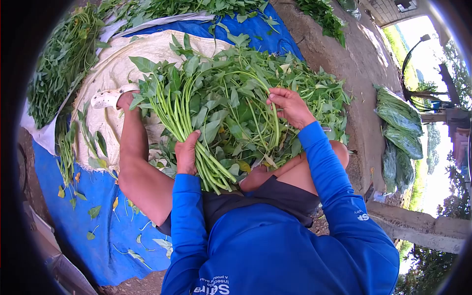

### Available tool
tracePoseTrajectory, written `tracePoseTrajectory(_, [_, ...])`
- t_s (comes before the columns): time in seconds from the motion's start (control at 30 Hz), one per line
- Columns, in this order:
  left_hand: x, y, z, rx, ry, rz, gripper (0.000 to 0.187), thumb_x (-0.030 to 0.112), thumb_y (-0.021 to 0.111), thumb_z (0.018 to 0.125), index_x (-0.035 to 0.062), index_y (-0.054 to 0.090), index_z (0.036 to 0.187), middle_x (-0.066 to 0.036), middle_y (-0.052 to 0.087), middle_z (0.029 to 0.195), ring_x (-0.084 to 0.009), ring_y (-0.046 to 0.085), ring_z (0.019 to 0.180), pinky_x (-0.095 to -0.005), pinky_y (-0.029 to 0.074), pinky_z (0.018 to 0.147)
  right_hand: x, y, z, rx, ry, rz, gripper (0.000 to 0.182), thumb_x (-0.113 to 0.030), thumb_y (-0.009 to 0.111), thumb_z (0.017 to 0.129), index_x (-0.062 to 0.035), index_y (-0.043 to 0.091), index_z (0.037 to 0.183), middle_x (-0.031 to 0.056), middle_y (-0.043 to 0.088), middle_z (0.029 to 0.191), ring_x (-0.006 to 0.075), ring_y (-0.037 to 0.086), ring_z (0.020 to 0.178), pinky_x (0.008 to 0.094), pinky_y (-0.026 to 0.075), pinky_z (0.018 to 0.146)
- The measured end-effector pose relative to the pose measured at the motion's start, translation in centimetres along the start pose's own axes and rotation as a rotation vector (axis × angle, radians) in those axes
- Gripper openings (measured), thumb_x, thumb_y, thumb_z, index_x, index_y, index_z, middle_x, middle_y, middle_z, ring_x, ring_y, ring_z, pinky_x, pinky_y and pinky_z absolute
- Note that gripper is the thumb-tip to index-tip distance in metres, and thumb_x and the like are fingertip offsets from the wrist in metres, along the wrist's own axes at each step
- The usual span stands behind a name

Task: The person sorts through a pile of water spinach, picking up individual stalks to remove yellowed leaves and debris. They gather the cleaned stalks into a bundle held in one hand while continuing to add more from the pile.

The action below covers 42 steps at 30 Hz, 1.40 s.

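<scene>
A bunch of long green stems (179, 113) with leafy tops is gripped low down by my left hand (187, 153), the cut ends pointing toward my lap. To the right, my right hand (291, 105) pinches a thin green stem (260, 83) between thumb and fingers above the pile. Beneath both hands lies a large heap of loose leafy greens (236, 113), spread between my legs. Some yellow leaves show in the heap near my foot.
A pale woven sack (113, 64) lies on a blue tarp (54, 172) with scattered leaves. More greens (64, 69) are piled at the far left and top. Plastic-wrapped bundles (400, 123) rest on the concrete (364, 88) at the right.
</scene>
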<state>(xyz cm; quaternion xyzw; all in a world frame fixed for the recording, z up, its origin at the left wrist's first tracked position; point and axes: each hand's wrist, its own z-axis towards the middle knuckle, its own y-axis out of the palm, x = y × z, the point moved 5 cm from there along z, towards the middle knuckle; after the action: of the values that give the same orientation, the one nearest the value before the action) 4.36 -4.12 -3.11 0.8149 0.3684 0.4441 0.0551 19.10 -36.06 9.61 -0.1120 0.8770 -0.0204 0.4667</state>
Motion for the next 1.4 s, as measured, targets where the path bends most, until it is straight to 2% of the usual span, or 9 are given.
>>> tracePoseTrajectory(0.27, [-1.7,0.0,-0.4,-0.082,-0.043,0.04,0.031,0.018,0.08,0.094,-0.0037,0.072,0.115,-0.01,0.076,0.096,-0.0173,0.072,0.075,-0.0321,0.059,0.066,-5.5,-1.6,-5.1,-0.122,-0.276,0.173,0.035,-0.006,0.078,0.099,-0.0035,0.071,0.134,0.0028,0.077,0.108,0.0111,0.073,0.097,0.0256,0.059,0.085])
tracePoseTrajectory(0.5, [-2.2,1.1,-0.5,-0.131,-0.028,-0.001,0.036,0.021,0.08,0.097,-0.0042,0.072,0.12,-0.012,0.079,0.101,-0.0192,0.075,0.08,-0.0334,0.061,0.071,-6.8,1.7,-5.4,0.264,-0.646,-0.312,0.037,-0.014,0.081,0.096,-0.0045,0.076,0.131,0.003,0.076,0.102,0.0089,0.067,0.09,0.028,0.055,0.081])
tracePoseTrajectory(0.63, [-4.0,0.8,0.3,-0.144,-0.123,-0.053,0.037,0.025,0.079,0.098,-0.0026,0.072,0.121,-0.01,0.078,0.101,-0.0197,0.076,0.082,-0.0349,0.062,0.071,-6.1,6.1,-5.6,0.424,-0.726,-0.562,0.037,-0.014,0.077,0.093,-0.0051,0.077,0.129,0.0136,0.078,0.102,0.0209,0.072,0.09,0.0366,0.057,0.083])
tracePoseTrajectory(0.67, [-5.3,0.3,0.7,-0.152,-0.153,-0.072,0.038,0.027,0.079,0.098,-0.0017,0.071,0.123,-0.01,0.078,0.102,-0.0209,0.076,0.082,-0.0359,0.062,0.072,-5.4,7.7,-5.5,0.438,-0.793,-0.587,0.034,-0.014,0.074,0.094,-0.0043,0.078,0.126,0.0184,0.077,0.105,0.0317,0.074,0.091,0.0424,0.057,0.085])
tracePoseTrajectory(0.9, [-9.1,0.9,0.9,-0.258,-0.41,-0.491,0.046,0.037,0.073,0.104,0.0044,0.065,0.134,-0.012,0.076,0.114,-0.0262,0.076,0.094,-0.0431,0.065,0.085,9.9,18.0,-2.3,0.01,-0.497,-0.707,0.031,-0.022,0.074,0.094,-0.004,0.08,0.118,0.0197,0.079,0.103,0.0383,0.075,0.096,0.0472,0.058,0.092])
tracePoseTrajectory(1.03, [-11.4,0.0,2.3,-0.239,-0.401,-0.537,0.046,0.041,0.073,0.105,0.0044,0.065,0.131,-0.012,0.074,0.117,-0.0254,0.076,0.097,-0.0432,0.065,0.086,11.4,18.2,-2.0,0.007,-0.23,-0.568,0.027,-0.024,0.076,0.093,-0.0017,0.08,0.109,0.0197,0.08,0.099,0.0366,0.076,0.093,0.0464,0.058,0.091])
tracePoseTrajectory(1.17, [-10.2,-0.3,0.6,-0.092,-0.152,-0.301,0.042,0.033,0.083,0.099,-0.0011,0.068,0.12,-0.012,0.075,0.101,-0.0225,0.075,0.086,-0.0391,0.064,0.077,14.2,19.2,-1.8,-0.062,-0.274,-0.603,0.025,-0.02,0.077,0.093,0.002,0.079,0.105,0.0157,0.08,0.094,0.0269,0.075,0.085,0.039,0.059,0.083])
tracePoseTrajectory(1.3, [-8.5,-1.4,0.0,-0.042,-0.237,-0.127,0.027,0.019,0.081,0.095,-0.0027,0.071,0.109,-0.01,0.074,0.089,-0.0214,0.073,0.073,-0.0379,0.062,0.066,8.8,17.3,-1.3,-0.161,-0.368,-0.677,0.024,-0.021,0.075,0.09,-0.0003,0.08,0.101,0.0196,0.079,0.095,0.0347,0.076,0.088,0.0441,0.059,0.086])
tracePoseTrajectory(1.4, [-5.9,0.1,-1.2,-0.054,-0.138,-0.072,0.029,0.01,0.081,0.091,-0.0013,0.068,0.114,-0.008,0.073,0.093,-0.0195,0.072,0.074,-0.0363,0.061,0.064,5.2,17.5,2.3,0.003,-0.311,-0.396,0.025,-0.023,0.077,0.09,0.0011,0.08,0.098,0.016,0.079,0.087,0.0276,0.074,0.08,0.0403,0.059,0.08])
